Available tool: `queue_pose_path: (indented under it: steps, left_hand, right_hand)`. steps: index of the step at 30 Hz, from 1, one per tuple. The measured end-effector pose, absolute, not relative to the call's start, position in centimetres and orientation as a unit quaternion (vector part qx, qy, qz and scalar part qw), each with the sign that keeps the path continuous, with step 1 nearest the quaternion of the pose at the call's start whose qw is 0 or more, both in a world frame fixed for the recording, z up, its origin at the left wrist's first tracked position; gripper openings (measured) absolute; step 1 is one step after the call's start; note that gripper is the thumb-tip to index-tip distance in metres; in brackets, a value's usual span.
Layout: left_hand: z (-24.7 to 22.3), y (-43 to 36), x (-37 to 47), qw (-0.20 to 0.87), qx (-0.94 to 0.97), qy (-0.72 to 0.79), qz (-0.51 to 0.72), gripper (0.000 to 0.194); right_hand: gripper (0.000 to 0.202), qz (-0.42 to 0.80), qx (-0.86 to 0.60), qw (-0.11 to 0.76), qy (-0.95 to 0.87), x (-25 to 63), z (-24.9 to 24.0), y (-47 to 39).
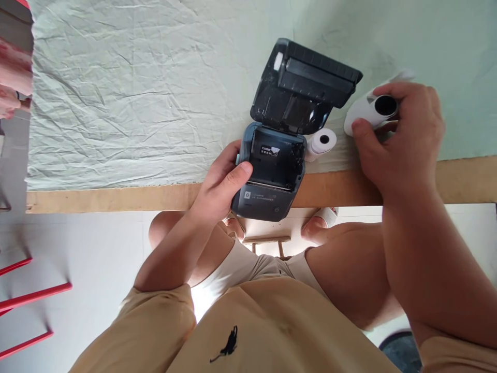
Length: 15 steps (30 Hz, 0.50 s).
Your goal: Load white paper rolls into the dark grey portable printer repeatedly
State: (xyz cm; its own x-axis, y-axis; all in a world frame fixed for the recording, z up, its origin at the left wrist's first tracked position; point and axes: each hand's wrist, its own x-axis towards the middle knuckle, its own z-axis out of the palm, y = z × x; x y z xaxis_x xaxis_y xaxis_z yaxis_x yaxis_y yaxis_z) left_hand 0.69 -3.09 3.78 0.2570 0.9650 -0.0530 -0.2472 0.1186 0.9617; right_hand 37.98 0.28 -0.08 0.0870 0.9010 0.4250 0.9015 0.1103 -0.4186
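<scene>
My left hand (pixel 223 184) is closed on the lower left side of a dark portable label printer (pixel 266 199), thumb over the rim. The printer's lid (pixel 298 85) is swung up, and its paper bay (pixel 275 163) shows no roll inside. On the right, my right hand (pixel 407 129) grips a white paper roll (pixel 368 111) with a wide dark core, thumb in front and fingers behind. Some loose paper trails behind that roll. A smaller white paper roll (pixel 320 142) stands on the cloth between the printer and my right hand.
A pale green wrinkled cloth (pixel 128 93) covers the table, whose wooden front edge (pixel 112 198) is bare. Red metal legs (pixel 37 296) stand on the floor at left. Part of another person (pixel 13 77) shows at the far left. A dark round object (pixel 399 352) is at lower right.
</scene>
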Motion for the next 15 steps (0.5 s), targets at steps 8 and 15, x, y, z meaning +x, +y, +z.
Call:
queue_pose_path:
  steps: [8,15]
  left_hand:
    - [4.0,-3.1,1.0,0.647,0.447,0.401,0.47,0.066]
    - [4.1,-3.0,0.9,0.646,0.456,0.4,0.463,0.062]
  right_hand:
    - [0.05,0.075,-0.624,0.308,-0.714,37.2,0.9,-0.3]
    - [0.073,0.065,-0.62,0.332,-0.707,36.9,1.2,-1.0]
